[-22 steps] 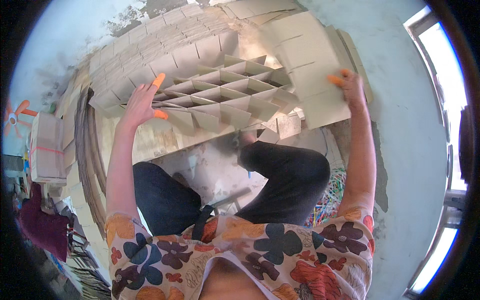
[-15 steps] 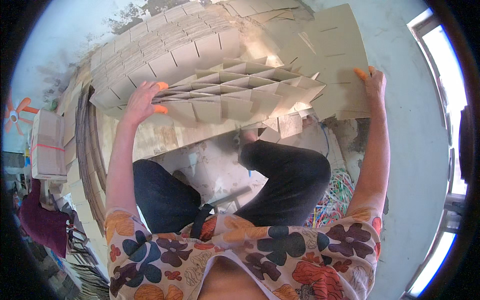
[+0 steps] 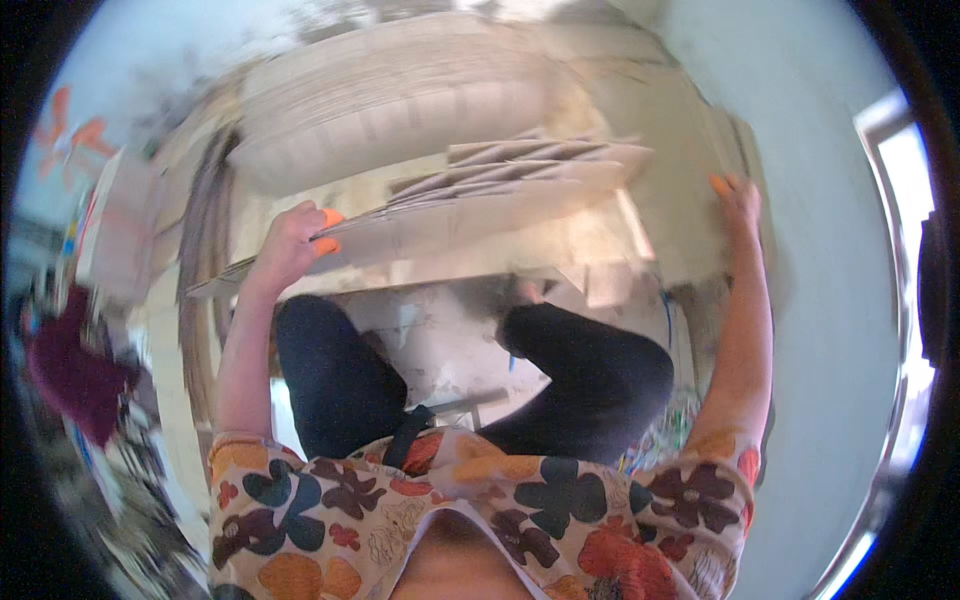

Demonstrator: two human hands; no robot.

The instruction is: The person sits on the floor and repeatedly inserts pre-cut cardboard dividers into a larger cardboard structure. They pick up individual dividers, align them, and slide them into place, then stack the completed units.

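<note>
left hand (image 3: 290,240) clamped on cardboard divider grid (image 3: 480,205) edge | right hand (image 3: 738,205) grips far end | grid looks light, floppy, crushable; best held at both ends

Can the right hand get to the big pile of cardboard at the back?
Probably yes. The right hand already rests on cardboard beside the pile, and nothing seems to block it. The cardboard grid that the left hand grips is lower. The picture is blurry, though.
</note>
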